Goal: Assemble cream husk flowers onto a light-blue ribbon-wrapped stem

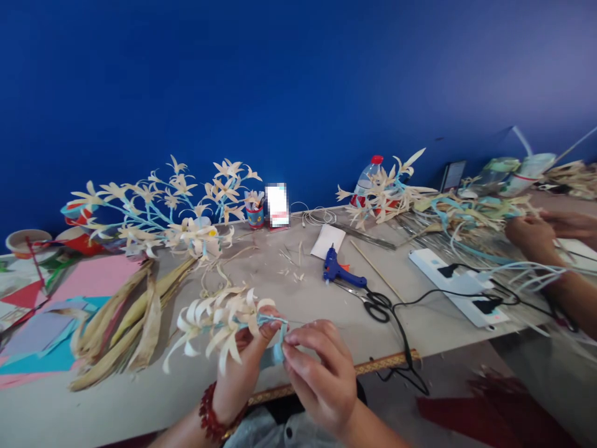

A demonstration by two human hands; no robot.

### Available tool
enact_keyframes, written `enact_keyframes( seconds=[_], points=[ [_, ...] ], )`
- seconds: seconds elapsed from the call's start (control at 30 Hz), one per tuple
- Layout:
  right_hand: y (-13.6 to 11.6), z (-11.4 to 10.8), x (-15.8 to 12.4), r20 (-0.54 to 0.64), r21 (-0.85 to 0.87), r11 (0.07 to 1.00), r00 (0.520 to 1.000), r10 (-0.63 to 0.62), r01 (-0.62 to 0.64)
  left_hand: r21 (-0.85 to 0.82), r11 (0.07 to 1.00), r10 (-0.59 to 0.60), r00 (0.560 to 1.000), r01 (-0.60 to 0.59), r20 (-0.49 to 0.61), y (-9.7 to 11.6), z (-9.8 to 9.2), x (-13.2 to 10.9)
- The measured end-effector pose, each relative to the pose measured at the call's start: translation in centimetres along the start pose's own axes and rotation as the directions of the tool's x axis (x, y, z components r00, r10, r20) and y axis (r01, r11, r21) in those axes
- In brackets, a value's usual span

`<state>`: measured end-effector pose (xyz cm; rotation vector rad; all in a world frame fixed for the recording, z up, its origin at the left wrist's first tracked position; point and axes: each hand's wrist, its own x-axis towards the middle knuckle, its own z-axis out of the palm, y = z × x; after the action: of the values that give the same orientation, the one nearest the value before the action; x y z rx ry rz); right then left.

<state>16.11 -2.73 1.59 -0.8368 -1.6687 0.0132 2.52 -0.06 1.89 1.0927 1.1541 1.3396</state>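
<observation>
My left hand [240,376], with a dark red bead bracelet at the wrist, is closed around the stem of a spray of cream artificial flowers [219,320]. The spray points to the left, low over the front of the table. Just right of it, my right hand [321,370] pinches a strip of light blue tape [278,350] that hangs at the stem's end. Its thumb and fingertips press together on the strip. A blue glue gun [338,271] lies beyond my right hand, beside black-handled scissors [379,305].
Dried husks [128,330] and coloured paper [100,280] lie at left. Flower branches [172,193] stand behind them. A white power strip [459,292] with cords lies at right. A co-worker's hands [536,236] are over stems at far right. A lit phone [278,202] leans near the wall.
</observation>
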Motion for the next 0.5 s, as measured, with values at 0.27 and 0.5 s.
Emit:
enact_keyframes(
  seconds=[0.27, 0.5],
  points=[
    [0.0, 0.7, -0.8, 0.056, -0.056, 0.997, 0.997, 0.060, -0.057, -0.244, 0.962, -0.122, 0.992, 0.124, 0.025, 0.1, 0.3, 0.2],
    [1.1, 2.0, -1.6, 0.102, -0.179, 0.984, 0.995, -0.001, 0.019, -0.248, 0.961, -0.137, 0.990, 0.126, -0.029, -0.8, 0.4, 0.6]
  ],
)
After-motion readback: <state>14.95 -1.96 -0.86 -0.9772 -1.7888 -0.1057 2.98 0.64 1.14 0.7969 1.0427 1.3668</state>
